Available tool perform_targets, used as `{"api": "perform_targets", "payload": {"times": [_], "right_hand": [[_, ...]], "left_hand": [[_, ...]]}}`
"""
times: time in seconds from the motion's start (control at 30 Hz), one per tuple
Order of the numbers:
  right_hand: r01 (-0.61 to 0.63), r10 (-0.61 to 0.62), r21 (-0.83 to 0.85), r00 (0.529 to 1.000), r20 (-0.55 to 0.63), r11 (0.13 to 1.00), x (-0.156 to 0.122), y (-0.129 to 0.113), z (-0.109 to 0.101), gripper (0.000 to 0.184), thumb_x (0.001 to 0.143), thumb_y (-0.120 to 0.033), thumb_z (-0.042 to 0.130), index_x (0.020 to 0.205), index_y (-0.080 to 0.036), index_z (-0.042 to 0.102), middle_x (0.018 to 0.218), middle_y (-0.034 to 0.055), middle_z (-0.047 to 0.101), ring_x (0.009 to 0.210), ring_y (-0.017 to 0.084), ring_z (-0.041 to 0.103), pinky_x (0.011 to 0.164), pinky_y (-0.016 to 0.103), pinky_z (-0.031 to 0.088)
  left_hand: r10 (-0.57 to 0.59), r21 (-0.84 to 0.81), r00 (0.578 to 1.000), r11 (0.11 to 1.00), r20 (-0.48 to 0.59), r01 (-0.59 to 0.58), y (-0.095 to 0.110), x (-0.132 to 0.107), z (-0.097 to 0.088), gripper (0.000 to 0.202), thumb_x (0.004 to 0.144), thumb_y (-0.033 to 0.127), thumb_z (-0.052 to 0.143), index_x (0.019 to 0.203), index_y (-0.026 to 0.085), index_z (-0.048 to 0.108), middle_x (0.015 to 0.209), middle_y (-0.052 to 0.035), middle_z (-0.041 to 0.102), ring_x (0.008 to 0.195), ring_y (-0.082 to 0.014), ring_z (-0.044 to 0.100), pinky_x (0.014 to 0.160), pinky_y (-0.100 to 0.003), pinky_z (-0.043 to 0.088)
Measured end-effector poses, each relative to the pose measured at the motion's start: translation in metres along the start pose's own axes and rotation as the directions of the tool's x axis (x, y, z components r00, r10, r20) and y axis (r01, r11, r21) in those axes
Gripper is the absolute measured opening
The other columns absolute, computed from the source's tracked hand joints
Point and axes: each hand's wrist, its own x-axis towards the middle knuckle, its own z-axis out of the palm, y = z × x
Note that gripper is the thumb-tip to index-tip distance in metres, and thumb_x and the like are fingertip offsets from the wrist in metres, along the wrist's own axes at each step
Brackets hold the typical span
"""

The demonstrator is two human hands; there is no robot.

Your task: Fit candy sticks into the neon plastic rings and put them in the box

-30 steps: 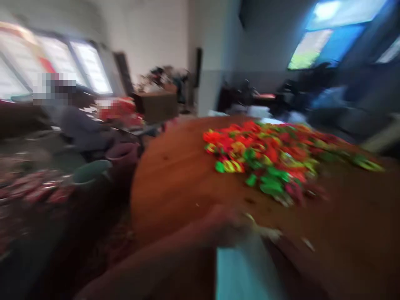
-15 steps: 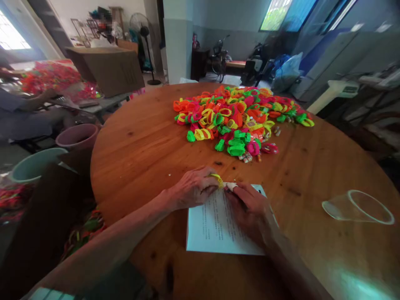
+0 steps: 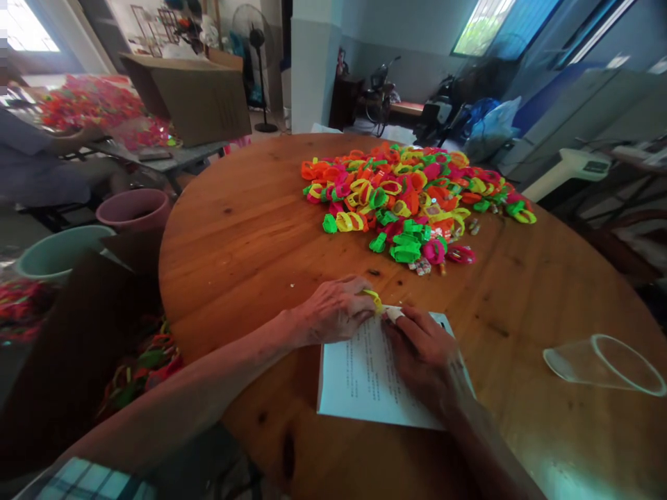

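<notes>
Paper (image 3: 359,378) on a round wooden table (image 3: 234,250), with a left hand (image 3: 336,310) and a right hand (image 3: 427,347) close together at its far edge

From where I stand, the left fingers are pinched on a small yellow band (image 3: 374,298); the right fingers are bunched just beside it, something white (image 3: 394,314) at their tips, and I cannot tell whether they grip anything. A pile of bright bands (image 3: 406,191) lies beyond, and a clear cup (image 3: 576,368) rests on its side to the right. A loosened pinch could drop the band, a dragging right hand could skew the paper, and a knock could send the cup rolling
</notes>
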Motion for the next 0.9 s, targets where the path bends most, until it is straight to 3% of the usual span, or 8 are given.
{"api": "perform_targets", "payload": {"times": [0.17, 0.43, 0.63, 0.9], "right_hand": [[0.015, -0.016, 0.064, 1.0, 0.019, 0.998, 0.0, 0.0, -0.001, 0.017, 0.094, -0.015, 0.054, 0.108, -0.016, 0.065, 0.101, 0.0094, 0.063, 0.089, 0.018, 0.06, 0.077, 0.03, 0.05], [0.126, -0.122, -0.046, 0.989, 0.088, 0.991, 0.0, -0.005, -0.004, 0.021, 0.089, -0.004, 0.049, 0.104, -0.012, 0.061, 0.101, 0.0125, 0.056, 0.09, 0.021, 0.053, 0.078, 0.035, 0.05], [0.146, -0.134, -0.053, 0.973, 0.188, 0.988, 0.001, -0.009, -0.009, 0.03, 0.084, 0.0, 0.045, 0.109, -0.011, 0.058, 0.103, 0.0128, 0.052, 0.093, 0.022, 0.051, 0.081, 0.037, 0.052], [0.14, -0.115, -0.076, 0.955, 0.273, 0.987, 0.006, -0.013, -0.01, 0.028, 0.079, 0.002, 0.041, 0.093, -0.012, 0.061, 0.1, 0.0148, 0.052, 0.096, 0.026, 0.05, 0.082, 0.044, 0.052]], "left_hand": [[-0.009, -0.01, 1.0, 1.0, 0.007, 0.009, 0.0, 0.0, 0.001, 0.022, 0.097, 0.022, 0.046, 0.094, 0.019, 0.068, 0.107, -0.0065, 0.062, 0.1, -0.0179, 0.059, 0.087, -0.029, 0.049], [-0.013, 0.014, 1.0, 1.0, 0.016, 0.013, 0.002, 0.0, 0.0, 0.022, 0.096, 0.02, 0.046, 0.092, 0.019, 0.067, 0.102, -0.0059, 0.062, 0.097, -0.0173, 0.058, 0.084, -0.029, 0.048], [-0.013, 0.034, 1.0, 0.999, 0.02, 0.012, 0.002, 0.0, 0.0, 0.022, 0.097, 0.02, 0.045, 0.091, 0.018, 0.066, 0.101, -0.0055, 0.062, 0.093, -0.0168, 0.058, 0.081, -0.028, 0.046], [-0.01, 0.076, 0.999, 0.997, 0.045, 0.006, 0.003, 0.001, -0.002, 0.022, 0.097, 0.019, 0.045, 0.091, 0.018, 0.066, 0.099, -0.005, 0.063, 0.09, -0.0162, 0.058, 0.082, -0.029, 0.046]]}}
